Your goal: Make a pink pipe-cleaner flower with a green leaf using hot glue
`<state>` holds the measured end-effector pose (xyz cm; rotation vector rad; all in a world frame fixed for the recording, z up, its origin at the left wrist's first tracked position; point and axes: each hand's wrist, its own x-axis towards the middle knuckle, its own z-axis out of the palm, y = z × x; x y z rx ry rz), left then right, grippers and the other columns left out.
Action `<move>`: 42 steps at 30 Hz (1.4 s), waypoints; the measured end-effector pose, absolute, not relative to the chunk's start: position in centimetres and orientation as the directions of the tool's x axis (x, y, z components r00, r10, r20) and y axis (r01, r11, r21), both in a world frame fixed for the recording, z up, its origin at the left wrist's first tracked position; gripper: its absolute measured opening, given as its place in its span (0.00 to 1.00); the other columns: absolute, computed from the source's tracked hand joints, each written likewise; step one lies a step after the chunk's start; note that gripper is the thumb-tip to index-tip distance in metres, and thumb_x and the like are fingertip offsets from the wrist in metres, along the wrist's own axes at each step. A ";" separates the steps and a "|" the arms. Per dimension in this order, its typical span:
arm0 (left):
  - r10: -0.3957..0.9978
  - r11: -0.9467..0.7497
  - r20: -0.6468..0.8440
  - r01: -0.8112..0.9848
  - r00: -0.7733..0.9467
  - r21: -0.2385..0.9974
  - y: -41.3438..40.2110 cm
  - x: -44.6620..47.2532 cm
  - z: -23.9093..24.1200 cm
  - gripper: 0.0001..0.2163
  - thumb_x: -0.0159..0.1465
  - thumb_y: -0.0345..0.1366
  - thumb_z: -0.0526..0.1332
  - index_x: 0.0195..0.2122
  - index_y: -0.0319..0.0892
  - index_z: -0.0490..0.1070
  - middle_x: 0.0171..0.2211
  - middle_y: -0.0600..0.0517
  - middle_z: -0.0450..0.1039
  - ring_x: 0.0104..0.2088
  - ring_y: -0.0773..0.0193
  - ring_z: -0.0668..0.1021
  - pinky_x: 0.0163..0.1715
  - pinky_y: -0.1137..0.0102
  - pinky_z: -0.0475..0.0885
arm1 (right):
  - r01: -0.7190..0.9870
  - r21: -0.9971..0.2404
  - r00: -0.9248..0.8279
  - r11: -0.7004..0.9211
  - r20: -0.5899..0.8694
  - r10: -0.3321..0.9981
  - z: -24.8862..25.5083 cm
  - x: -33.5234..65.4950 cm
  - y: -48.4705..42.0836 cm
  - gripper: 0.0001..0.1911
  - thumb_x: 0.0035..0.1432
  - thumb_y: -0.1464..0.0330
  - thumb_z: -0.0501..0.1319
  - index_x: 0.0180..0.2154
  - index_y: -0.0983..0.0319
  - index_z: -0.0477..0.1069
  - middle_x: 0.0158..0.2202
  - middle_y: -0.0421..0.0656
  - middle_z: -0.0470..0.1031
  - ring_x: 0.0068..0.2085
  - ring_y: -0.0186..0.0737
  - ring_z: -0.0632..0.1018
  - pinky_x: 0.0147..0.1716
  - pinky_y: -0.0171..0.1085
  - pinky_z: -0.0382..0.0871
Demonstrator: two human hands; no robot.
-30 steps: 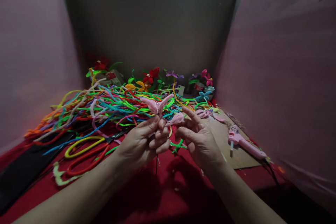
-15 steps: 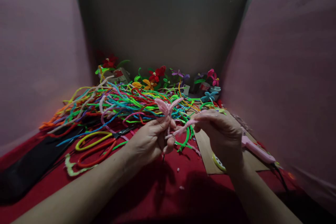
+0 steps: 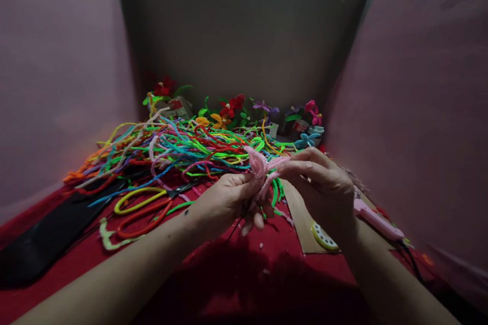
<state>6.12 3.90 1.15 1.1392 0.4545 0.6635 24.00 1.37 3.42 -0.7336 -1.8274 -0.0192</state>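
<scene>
My left hand [image 3: 229, 200] pinches the base of a pink pipe-cleaner flower [image 3: 261, 165] on a thin dark stem wire [image 3: 238, 221] that hangs down from my fingers. My right hand [image 3: 324, 188] is closed on the flower's pink petals from the right, thumb and fingers pressed on them. Both hands hover above a red cloth [image 3: 236, 279], just in front of a big heap of many-coloured pipe cleaners [image 3: 171, 150].
Scissors with yellow and orange handles [image 3: 141, 210] lie left of my hands. A pink glue gun [image 3: 375, 221] rests on a cardboard sheet [image 3: 303, 223] at right, with a yellow-rimmed tape roll [image 3: 324, 236]. Finished pipe-cleaner flowers [image 3: 229, 109] stand along a dark backboard [image 3: 244, 35]. Pink walls flank both sides.
My right hand has closed in on the pink flower and now grips its petals, which were spread wider before. The view has shifted a little leftward.
</scene>
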 end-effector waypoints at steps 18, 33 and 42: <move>0.748 0.221 -0.011 -0.234 0.664 0.947 3.9 6.0 1.4 0.15 0.61 0.44 0.56 0.29 0.34 0.71 0.20 0.50 0.71 0.12 0.79 0.55 0.14 0.75 0.44 | 0.763 0.054 -0.332 0.644 0.887 0.320 3.7 23.1 1.5 0.06 0.52 0.76 0.62 0.33 0.61 0.70 0.37 0.46 0.71 0.42 0.42 0.70 0.41 0.43 0.67; 0.795 -0.057 0.065 -0.032 0.603 0.998 3.0 6.2 2.3 0.17 0.60 0.48 0.55 0.25 0.39 0.64 0.17 0.60 0.53 0.18 0.75 0.53 0.17 0.74 0.47 | 0.761 0.131 -0.408 0.636 0.858 0.312 3.5 23.2 1.3 0.06 0.52 0.75 0.60 0.31 0.59 0.67 0.30 0.42 0.72 0.35 0.40 0.70 0.40 0.45 0.63; 0.808 -0.271 0.187 0.071 0.558 0.960 2.4 6.5 1.7 0.16 0.63 0.47 0.51 0.24 0.40 0.58 0.20 0.59 0.49 0.20 0.73 0.53 0.19 0.73 0.48 | 0.696 -0.024 -0.351 0.718 0.860 0.369 3.5 23.9 0.8 0.16 0.49 0.76 0.63 0.42 0.60 0.66 0.37 0.46 0.72 0.39 0.42 0.71 0.40 0.45 0.66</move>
